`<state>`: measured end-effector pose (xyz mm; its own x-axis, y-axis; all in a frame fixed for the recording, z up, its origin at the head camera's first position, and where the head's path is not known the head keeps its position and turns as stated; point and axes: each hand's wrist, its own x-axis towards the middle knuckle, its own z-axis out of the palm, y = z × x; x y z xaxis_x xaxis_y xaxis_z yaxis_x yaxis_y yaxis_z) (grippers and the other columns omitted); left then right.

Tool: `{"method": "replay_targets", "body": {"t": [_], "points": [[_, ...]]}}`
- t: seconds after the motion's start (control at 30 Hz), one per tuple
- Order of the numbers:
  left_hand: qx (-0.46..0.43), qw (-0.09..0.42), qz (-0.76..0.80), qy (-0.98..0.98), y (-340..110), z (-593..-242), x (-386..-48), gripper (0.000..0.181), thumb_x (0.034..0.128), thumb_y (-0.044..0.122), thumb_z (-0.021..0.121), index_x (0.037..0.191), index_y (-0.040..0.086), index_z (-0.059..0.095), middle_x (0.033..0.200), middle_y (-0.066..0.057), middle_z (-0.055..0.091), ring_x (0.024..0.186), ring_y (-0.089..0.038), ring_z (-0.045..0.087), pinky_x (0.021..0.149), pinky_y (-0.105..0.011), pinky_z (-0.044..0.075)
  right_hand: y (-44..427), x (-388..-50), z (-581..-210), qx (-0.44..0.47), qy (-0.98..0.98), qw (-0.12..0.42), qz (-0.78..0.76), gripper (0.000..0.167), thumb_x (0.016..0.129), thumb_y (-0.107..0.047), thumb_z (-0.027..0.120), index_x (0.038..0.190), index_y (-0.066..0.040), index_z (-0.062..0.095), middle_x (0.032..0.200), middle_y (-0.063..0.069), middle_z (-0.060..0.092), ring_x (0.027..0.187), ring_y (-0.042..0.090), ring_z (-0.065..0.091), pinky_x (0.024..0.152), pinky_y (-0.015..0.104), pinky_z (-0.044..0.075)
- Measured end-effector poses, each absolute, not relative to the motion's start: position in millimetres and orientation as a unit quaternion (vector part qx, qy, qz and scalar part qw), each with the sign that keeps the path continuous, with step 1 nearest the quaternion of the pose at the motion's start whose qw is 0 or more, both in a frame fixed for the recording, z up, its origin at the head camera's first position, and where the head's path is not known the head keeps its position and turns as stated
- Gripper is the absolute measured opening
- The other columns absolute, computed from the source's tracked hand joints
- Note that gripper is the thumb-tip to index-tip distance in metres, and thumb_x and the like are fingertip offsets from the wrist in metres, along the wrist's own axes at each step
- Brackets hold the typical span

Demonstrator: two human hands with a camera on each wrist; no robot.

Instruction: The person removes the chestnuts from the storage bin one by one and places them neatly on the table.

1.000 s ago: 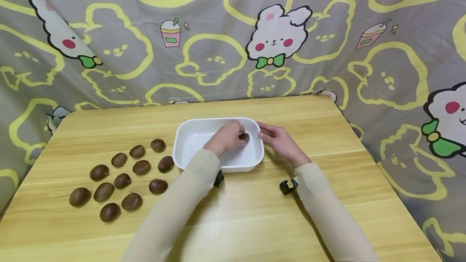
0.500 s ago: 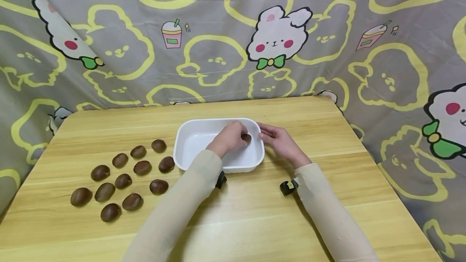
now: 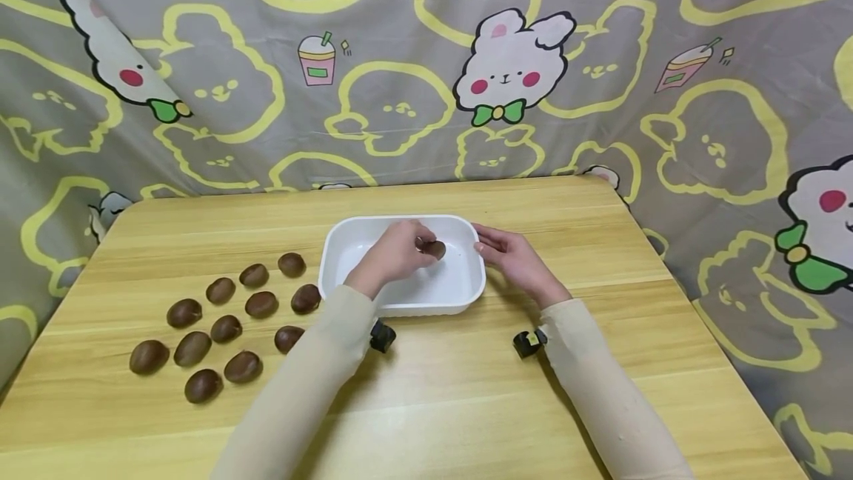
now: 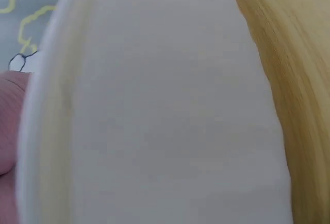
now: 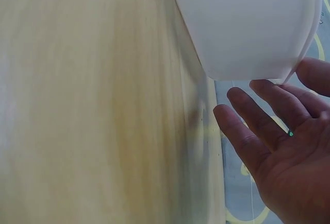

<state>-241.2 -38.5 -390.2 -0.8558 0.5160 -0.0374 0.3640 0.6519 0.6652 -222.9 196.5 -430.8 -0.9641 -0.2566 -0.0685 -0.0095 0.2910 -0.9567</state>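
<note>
In the head view a white rectangular tray (image 3: pixel 400 310) stands on the wooden table. Inside it, my left hand (image 3: pixel 389 254) pinches a chestnut (image 3: pixel 436 250) between thumb and fingers, just above the tray's floor. Brown shows between the fingers, but whether it is a second chestnut I cannot tell. The tray's outer wall (image 4: pixel 175 100) fills the left wrist view and hides most of that hand. My right hand (image 3: pixel 516 261) holds the tray's right end, thumb at the rim, fingers along the outside. In the right wrist view its lower fingers (image 5: pixel 245 136) stand apart from the wall.
Several chestnuts (image 3: pixel 226 329) lie spread over the table left of the tray, the nearest chestnut (image 3: pixel 305 298) close to its left end. The left forearm (image 3: pixel 300 384) passes beside them. A patterned curtain (image 3: pixel 393 35) hangs behind the table's back edge.
My left hand has moved left inside the tray, with the chestnut shifting along in its fingers. The right hand has stayed at the tray's right end.
</note>
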Motion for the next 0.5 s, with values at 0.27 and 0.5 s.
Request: {"method": "replay_targets", "body": {"t": [0.27, 0.5], "points": [[0.233, 0.099, 0.371, 0.893, -58, -383, -229, 0.03, 0.0821, 0.006, 0.077, 0.111, 0.0, 0.072, 0.1, -0.006, 0.066, 0.097, -0.021, 0.063, 0.086, -0.033, 0.049, 198, -223, -429, -0.082, 0.802, 0.105, -0.582, 0.048, 0.101, -0.018, 0.058, 0.145, -0.003, 0.046, 0.142, 0.015, 0.051, 0.128, 0.027, 0.05, 0.101, 0.038, 0.043], [0.236, 0.084, 0.383, 0.889, -74, -373, -214, 0.029, 0.0833, 0.009, 0.078, 0.111, 0.002, 0.072, 0.098, -0.001, 0.065, 0.096, -0.019, 0.063, 0.086, -0.035, 0.049, 199, -224, -431, -0.088, 0.793, 0.114, -0.592, 0.048, 0.101, -0.019, 0.059, 0.145, -0.004, 0.046, 0.142, 0.014, 0.051, 0.127, 0.026, 0.051, 0.1, 0.037, 0.044]]}}
